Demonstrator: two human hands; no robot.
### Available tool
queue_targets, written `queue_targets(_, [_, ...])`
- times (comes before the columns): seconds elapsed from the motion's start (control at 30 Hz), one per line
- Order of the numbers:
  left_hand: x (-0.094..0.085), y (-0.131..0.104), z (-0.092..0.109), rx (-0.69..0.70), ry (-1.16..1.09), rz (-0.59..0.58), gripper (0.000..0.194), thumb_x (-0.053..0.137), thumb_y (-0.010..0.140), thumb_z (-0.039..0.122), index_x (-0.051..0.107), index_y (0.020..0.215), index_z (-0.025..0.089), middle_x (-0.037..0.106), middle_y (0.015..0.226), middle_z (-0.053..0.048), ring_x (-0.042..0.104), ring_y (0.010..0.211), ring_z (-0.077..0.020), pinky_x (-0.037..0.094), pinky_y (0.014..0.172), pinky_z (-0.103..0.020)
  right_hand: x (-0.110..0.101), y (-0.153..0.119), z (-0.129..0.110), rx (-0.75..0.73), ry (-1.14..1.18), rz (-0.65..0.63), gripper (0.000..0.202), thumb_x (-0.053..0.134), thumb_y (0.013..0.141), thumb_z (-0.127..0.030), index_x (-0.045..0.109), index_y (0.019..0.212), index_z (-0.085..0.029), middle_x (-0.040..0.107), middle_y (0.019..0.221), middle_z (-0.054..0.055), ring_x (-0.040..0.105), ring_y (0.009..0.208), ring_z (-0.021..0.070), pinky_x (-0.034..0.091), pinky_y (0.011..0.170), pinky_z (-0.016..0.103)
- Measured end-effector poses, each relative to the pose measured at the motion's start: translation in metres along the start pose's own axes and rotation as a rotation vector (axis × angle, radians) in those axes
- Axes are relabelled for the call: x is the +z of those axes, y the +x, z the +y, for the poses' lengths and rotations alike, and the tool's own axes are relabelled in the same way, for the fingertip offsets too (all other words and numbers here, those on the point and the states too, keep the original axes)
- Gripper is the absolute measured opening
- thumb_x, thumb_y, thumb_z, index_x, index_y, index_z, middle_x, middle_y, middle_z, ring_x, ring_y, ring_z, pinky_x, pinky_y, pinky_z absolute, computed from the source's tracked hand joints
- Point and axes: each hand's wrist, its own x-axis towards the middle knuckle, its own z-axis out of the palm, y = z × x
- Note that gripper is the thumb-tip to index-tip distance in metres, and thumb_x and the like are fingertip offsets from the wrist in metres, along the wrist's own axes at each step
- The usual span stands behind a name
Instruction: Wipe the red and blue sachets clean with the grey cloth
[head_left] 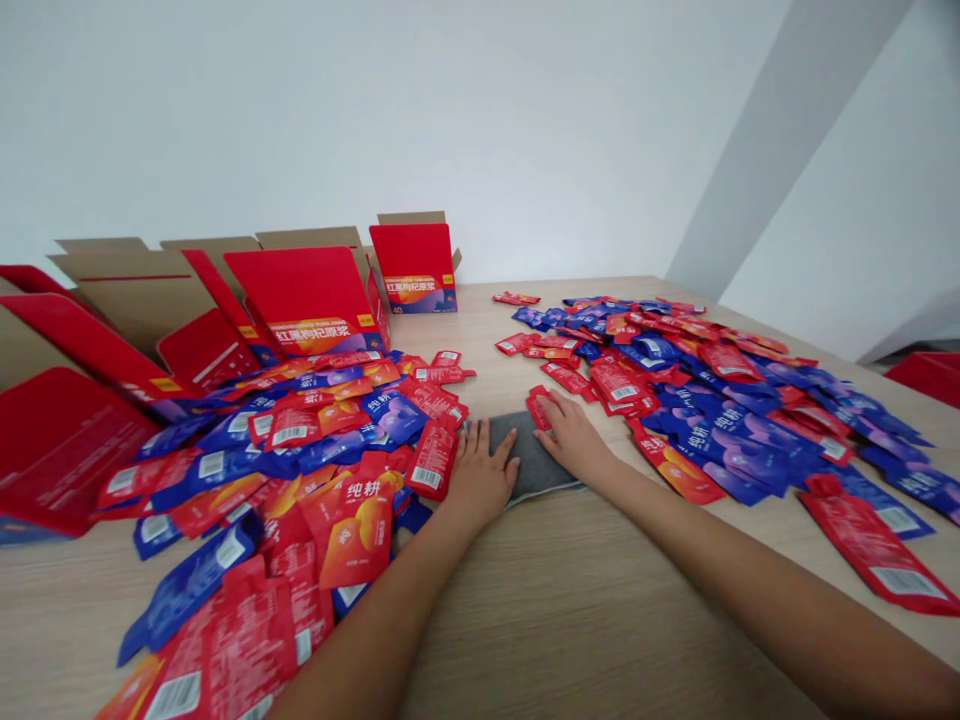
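Flat on the table lies a folded grey cloth (529, 455). My left hand (480, 472) rests on its left part with the fingers spread, close beside a red pouch (433, 460) at the edge of the left pile. On the cloth's right part is my right hand (574, 440), its fingers over a small red pouch (538, 408) at the cloth's far edge. The fingertips touch that pouch, and part of it is hidden under them. Red and blue pouches with printed labels spread out on both sides of my hands.
Open red cartons (300, 300) stand at the back left, with another red carton (415, 265) farther back. A large heap of blue and red pouches (720, 420) covers the table's right side. Behind the table rises a white wall (525, 130).
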Motion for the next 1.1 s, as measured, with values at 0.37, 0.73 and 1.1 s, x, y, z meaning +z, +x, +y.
queue_targets(0.37, [-0.002, -0.001, 0.002, -0.021, -0.004, -0.035, 0.047, 0.035, 0.092, 0.044, 0.043, 0.136, 0.029, 0.035, 0.146, -0.01, 0.026, 0.135, -0.0319, 0.026, 0.107, -0.051, -0.021, -0.002, 0.006, 0.154, -0.096, -0.08, 0.059, 0.056, 0.081, -0.031, 0.04, 0.132, -0.006, 0.054, 0.119, 0.02, 0.049, 0.112, 0.0298, 0.039, 0.092, 0.039])
queue_targets(0.73, [0.012, 0.001, 0.001, -0.064, 0.039, 0.002, 0.062, 0.035, 0.09, 0.04, 0.035, 0.136, -0.001, 0.033, 0.143, -0.023, 0.026, 0.135, -0.0311, 0.025, 0.109, -0.048, -0.039, -0.012, -0.039, -0.197, 0.038, -0.016, 0.043, 0.035, 0.09, -0.023, 0.044, 0.132, -0.013, 0.055, 0.124, 0.014, 0.05, 0.113, 0.0229, 0.042, 0.094, 0.037])
queue_targets(1.1, [0.01, 0.0, 0.001, -0.055, 0.042, -0.02, 0.06, 0.035, 0.089, 0.039, 0.038, 0.134, -0.001, 0.032, 0.144, -0.022, 0.026, 0.136, -0.0301, 0.026, 0.109, -0.045, 0.031, 0.025, -0.009, -0.283, -0.029, -0.174, 0.05, 0.024, 0.093, -0.025, 0.04, 0.135, -0.003, 0.038, 0.143, 0.016, 0.022, 0.137, 0.022, 0.025, 0.11, 0.039])
